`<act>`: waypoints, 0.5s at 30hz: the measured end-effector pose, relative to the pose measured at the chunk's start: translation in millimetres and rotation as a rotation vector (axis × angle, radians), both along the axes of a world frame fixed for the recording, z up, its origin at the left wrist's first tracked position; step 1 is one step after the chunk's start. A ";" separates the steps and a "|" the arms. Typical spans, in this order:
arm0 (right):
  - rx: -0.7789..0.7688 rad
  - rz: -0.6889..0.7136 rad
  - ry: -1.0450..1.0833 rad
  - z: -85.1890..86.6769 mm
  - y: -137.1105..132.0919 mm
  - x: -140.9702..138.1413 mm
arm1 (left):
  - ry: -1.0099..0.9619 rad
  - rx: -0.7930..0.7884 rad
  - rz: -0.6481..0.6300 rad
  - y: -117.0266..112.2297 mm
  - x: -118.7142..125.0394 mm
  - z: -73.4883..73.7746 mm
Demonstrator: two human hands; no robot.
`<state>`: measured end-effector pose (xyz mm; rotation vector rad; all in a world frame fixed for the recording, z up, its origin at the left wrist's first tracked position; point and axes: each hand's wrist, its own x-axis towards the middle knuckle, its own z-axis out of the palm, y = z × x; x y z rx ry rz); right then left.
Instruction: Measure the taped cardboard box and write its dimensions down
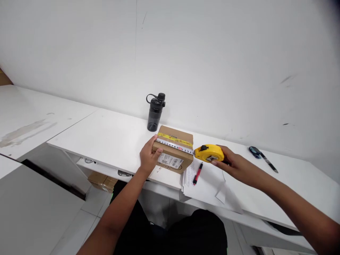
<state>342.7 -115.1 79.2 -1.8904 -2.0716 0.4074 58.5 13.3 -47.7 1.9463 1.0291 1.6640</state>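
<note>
Single head-worn view, looking forward and down onto the white desk (111, 138), which runs obliquely along a wall (212, 53). Both forearms enter from the lower edge. The left hand (148, 156) and right hand (233, 163) lie near mid-frame, at arm's reach.

The tape measure (209, 153) blade on the cardboard box (177, 133) reads 3 to 9, then 1 to 4.

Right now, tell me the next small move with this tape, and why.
Probably hold both hands steady and read the tape at the right edge of the cardboard box. The left hand grips its left edge, thumb on the tape's end; the tape lies across the top, and the right hand holds the yellow case just past the right edge.
</note>
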 end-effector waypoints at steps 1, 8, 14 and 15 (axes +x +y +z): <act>-0.033 0.009 0.024 1.0 -0.7 -2.0 | -0.008 -0.002 -0.001 -0.1 -0.1 0.1; 0.009 -0.007 -0.033 9.6 3.0 -12.1 | -0.056 -0.020 -0.014 -3.1 2.7 -1.9; 0.096 0.027 0.087 10.9 18.0 -5.6 | -0.012 0.000 0.021 -8.0 0.6 0.6; 0.077 0.039 0.097 12.5 19.6 -4.3 | -0.008 -0.005 0.020 -9.2 -0.6 1.0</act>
